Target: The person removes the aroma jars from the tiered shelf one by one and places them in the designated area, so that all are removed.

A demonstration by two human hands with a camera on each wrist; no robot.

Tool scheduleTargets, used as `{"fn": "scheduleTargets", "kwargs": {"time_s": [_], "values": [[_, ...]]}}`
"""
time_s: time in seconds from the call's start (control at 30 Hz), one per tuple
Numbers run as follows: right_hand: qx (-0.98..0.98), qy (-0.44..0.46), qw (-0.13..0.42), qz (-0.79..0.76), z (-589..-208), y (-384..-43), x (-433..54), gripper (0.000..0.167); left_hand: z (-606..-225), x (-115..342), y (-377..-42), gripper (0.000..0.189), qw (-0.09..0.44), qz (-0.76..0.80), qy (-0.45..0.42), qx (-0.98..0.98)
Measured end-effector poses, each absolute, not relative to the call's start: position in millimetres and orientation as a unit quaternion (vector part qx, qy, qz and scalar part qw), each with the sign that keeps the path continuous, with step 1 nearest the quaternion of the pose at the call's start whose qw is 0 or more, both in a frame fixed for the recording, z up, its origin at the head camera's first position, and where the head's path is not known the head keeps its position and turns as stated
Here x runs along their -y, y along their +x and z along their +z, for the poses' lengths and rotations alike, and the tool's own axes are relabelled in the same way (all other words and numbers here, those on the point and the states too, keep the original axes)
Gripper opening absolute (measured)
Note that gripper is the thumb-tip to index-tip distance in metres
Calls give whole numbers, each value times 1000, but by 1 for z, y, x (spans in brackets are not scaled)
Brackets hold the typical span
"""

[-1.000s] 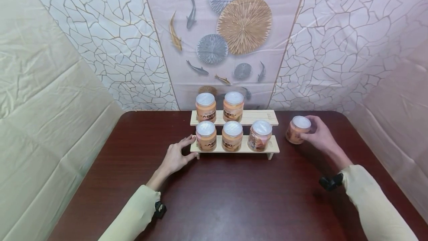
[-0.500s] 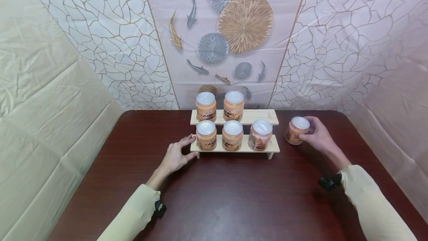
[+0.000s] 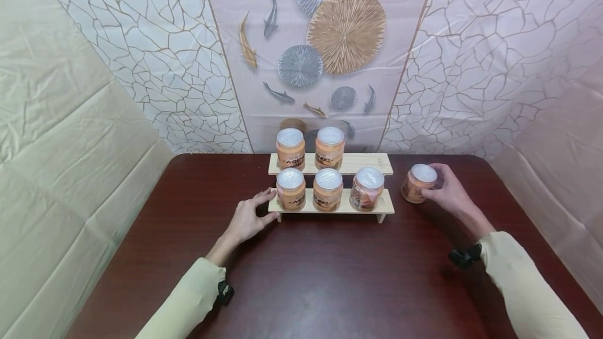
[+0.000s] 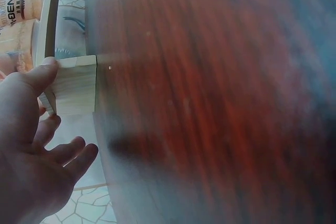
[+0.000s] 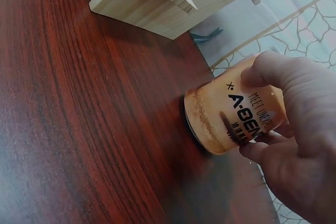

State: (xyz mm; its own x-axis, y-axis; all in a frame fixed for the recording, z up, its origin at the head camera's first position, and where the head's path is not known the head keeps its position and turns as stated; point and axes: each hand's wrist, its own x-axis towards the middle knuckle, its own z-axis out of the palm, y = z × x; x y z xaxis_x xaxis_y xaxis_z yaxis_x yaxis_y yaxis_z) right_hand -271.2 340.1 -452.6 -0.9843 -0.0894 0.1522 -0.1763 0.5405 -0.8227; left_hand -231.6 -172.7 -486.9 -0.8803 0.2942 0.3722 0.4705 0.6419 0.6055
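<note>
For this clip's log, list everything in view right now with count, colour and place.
Table: 1, dark red-brown, beneath everything
Wooden stand: 1, pale wood, two tiers, far part of the table
Upper-tier jars: 2, orange-brown, left and middle
Lower-tier jars: 3, orange-brown, in a row
Separate jar: 1, orange-brown, right of the stand
Lids: 6, silvery white, one per jar
Patterned backdrop: 1, white and pale pink, behind the table
Side drapes: 2, cream, left and right
Wrist devices: 2, black, one per wrist
Sleeves: 2, cream, on the forearms
Left hand: 1, bare, gripping the stand's left end
Right hand: 1, bare, holding the separate jar
</note>
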Motion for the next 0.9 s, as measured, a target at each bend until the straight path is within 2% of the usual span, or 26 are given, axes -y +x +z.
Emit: {"fn": "scheduleTargets", "kwargs": {"time_s": [0.17, 0.5, 0.73, 0.9], "values": [[887, 85, 44, 453, -439, -272, -339, 76, -486, 172, -232, 58, 119, -368, -214, 897], [906, 107, 63, 404, -375, -279, -305, 74, -485, 173, -231, 58, 115, -367, -211, 899], [879, 162, 39, 448, -351, -285, -257, 67, -485, 173, -231, 58, 115, -364, -210, 900], [856, 196, 8, 479, -342, -291, -224, 70, -485, 173, -231, 58, 113, -366, -211, 899]]}}
